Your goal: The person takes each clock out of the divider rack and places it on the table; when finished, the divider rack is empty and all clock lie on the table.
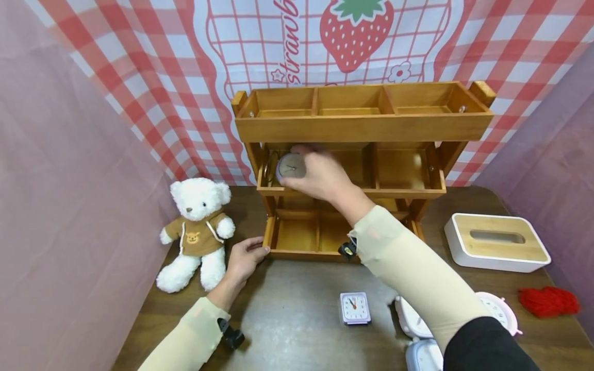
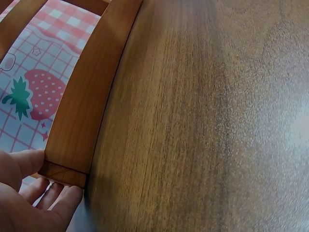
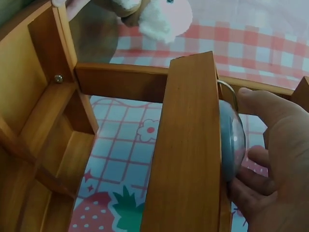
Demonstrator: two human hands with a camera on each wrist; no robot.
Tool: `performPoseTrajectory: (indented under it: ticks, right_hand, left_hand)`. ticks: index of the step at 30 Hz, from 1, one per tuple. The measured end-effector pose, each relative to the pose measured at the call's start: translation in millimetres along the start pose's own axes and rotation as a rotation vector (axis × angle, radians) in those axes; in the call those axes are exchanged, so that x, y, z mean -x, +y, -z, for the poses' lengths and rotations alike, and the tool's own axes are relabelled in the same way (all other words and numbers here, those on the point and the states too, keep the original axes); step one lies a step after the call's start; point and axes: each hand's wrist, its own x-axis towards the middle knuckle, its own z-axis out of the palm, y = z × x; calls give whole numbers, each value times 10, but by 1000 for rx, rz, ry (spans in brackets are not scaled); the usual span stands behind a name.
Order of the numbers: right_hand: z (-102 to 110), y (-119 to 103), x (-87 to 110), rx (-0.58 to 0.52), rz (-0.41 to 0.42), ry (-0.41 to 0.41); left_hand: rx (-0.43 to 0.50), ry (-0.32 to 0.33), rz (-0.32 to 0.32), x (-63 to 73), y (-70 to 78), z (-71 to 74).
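Note:
A wooden three-tier shelf [image 1: 362, 128] with divided trays stands on the table. My right hand [image 1: 320, 172] reaches into the left compartment of its middle tier and grips a round clock [image 1: 291, 167] with a grey face and thin hands. In the right wrist view, thumb and fingers lie around the edge of that clock [image 3: 231, 140], partly hidden behind the tray's board. A thin gold ring-shaped item [image 1: 271, 169] is just left of it. My left hand [image 1: 245, 257] holds the bottom tier's front left corner, thumb and fingers on either side of the board's end [image 2: 65, 175].
Left of the shelf sits a white teddy bear [image 1: 197, 232]. In front is a small square clock [image 1: 355, 308]. To the right are a tissue box [image 1: 498, 242], a red yarn bundle [image 1: 549, 302] and a pink round clock [image 1: 498, 312], with more clocks partly under my right forearm.

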Motion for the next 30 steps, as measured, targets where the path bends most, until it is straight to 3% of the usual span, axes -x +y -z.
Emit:
performPoseTrajectory:
  ticks: [10,15,21,30]
  right_hand:
    - [-79,-192,-88,150,-81,25]
    - [-137,-255,-127,265,-119,-14]
    - [-158,-219,-182,315,-60,6]
    - [-141,-110,-194,178,78,116]
  left_hand:
    - [-18,-28,14,26,95,19]
    - [-14,-6,11,-12,-9,3]
    - [16,2,7,-16,-21,4]
    - [8,7,-15,-14,-27,17]
